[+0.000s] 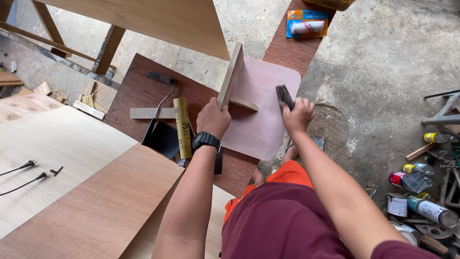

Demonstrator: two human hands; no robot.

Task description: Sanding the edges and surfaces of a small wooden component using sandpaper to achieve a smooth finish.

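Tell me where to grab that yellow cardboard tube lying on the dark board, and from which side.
Grip the yellow tube around its middle, coming from above. It lies flat on the dark board, long axis running away from the person, so fingers can close across its round sides. The left hand, now holding the upright wooden panel, is nearest; the right hand holds a dark tool.

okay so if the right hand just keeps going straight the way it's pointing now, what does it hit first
Most likely the pinkish rounded panel. The right hand holds a dark tool aimed up and left across it. Past that stands the upright wooden board gripped by the left hand. Depth is uncertain.
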